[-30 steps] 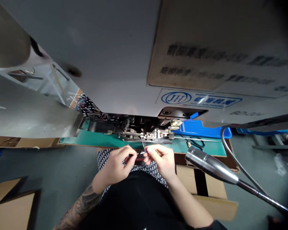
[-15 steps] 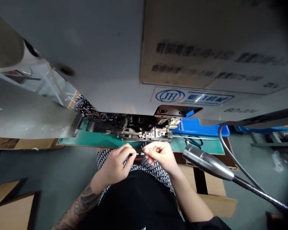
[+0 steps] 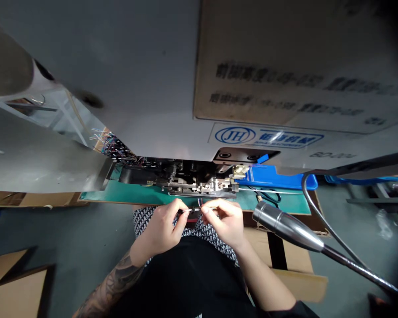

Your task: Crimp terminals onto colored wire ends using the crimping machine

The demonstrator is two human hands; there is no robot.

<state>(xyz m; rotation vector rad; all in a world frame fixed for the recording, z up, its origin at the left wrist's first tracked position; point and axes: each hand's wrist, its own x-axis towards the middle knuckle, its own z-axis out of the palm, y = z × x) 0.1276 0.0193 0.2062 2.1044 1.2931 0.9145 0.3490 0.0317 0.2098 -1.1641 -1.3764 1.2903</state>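
The left hand [image 3: 159, 229] angles inward, fingers closed narrowly on a thin wire [image 3: 189, 210]; the right hand [image 3: 223, 223] angles back toward it, fingertips pinching fine coloured wires [image 3: 199, 202]; both sit just below the green mat [image 3: 272, 205] beneath a metal machine [image 3: 199, 185].

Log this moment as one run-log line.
Left hand: pinches thin wires | Right hand: pinches thin wires | Nearby: metal machine mechanism

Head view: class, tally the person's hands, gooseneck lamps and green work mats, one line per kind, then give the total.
Hands (left hand, right hand): 2
Gooseneck lamps: 1
Green work mats: 1
Total: 4
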